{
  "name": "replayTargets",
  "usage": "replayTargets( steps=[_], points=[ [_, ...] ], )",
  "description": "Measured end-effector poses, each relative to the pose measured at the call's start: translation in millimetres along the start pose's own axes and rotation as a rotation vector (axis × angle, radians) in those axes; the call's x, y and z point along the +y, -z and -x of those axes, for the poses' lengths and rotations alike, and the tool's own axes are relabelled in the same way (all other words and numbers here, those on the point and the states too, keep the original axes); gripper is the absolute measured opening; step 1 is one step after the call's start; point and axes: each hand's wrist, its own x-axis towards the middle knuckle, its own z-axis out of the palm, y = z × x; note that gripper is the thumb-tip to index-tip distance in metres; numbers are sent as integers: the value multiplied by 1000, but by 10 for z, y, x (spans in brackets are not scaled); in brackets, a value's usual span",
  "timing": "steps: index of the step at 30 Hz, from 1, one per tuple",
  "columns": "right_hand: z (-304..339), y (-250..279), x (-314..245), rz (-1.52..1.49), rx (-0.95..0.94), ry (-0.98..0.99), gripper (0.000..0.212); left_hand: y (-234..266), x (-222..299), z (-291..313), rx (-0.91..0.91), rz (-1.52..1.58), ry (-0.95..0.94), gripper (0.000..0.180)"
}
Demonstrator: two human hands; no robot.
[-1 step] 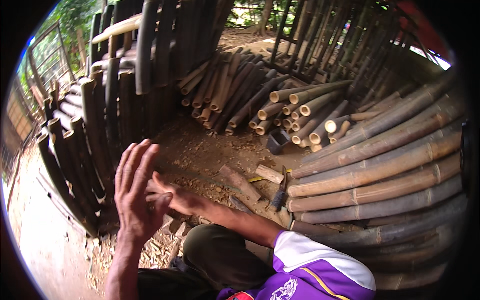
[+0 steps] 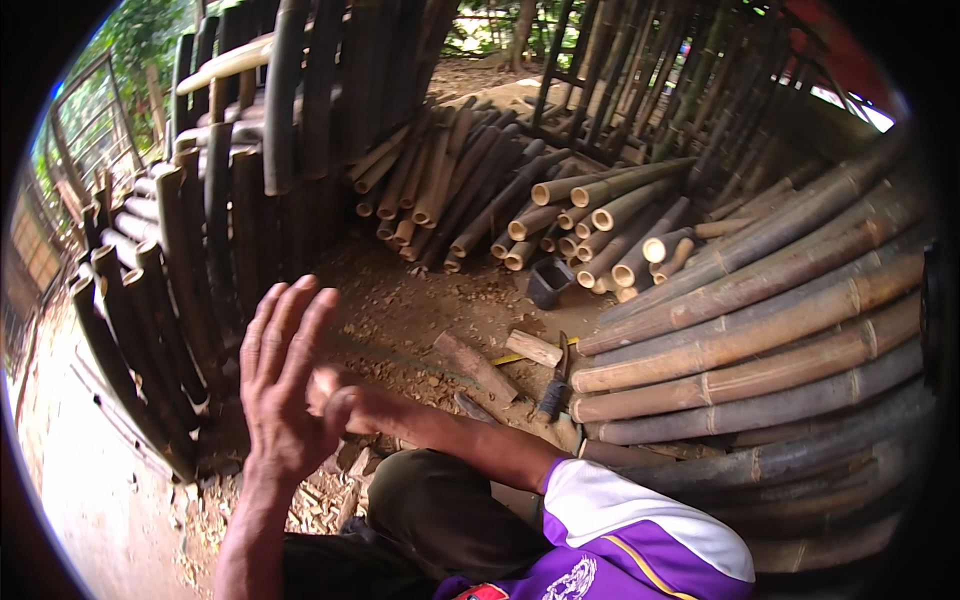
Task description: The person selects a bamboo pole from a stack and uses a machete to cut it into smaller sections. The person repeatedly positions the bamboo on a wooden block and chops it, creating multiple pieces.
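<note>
My left hand (image 2: 285, 380) is raised in front of me, its fingers stretched upward and nothing held in it. My right arm reaches across to the left, and my right hand (image 2: 348, 397) is at the left palm and thumb. The right fingers are mostly hidden behind the left hand, and slightly blurred. On the ground to the right lies a knife (image 2: 551, 398) with a dark wrapped handle. Beside it are a short pale wood block (image 2: 534, 348), a longer brown piece of wood (image 2: 477, 366) and a thin yellow strip (image 2: 508, 359).
Long bamboo poles (image 2: 740, 388) are stacked at the right. Cut bamboo lengths (image 2: 600, 215) lie in piles at the back, near a small black container (image 2: 548, 284). Dark upright bamboo pieces (image 2: 218, 210) stand at the left. Wood chips (image 2: 318, 500) litter the ground by my knee.
My left hand has shifted slightly right, its fingers spreading a little. The right hand has moved slightly right, its fingers now more hidden behind the left. The view has turned slightly.
</note>
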Motion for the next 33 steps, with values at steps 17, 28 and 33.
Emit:
replayTargets(
  steps=[17,28,33],
  points=[
    [694,-491,-1765,584,572,660,80,-514,-690,477,-527,1062,1076,93],
    [200,-401,-749,1423,427,457,72,-715,-398,124,186,1954,860,59],
    [812,479,-362,1478,683,194,71,-165,41,-62,55,1743,832,88]
  ],
)
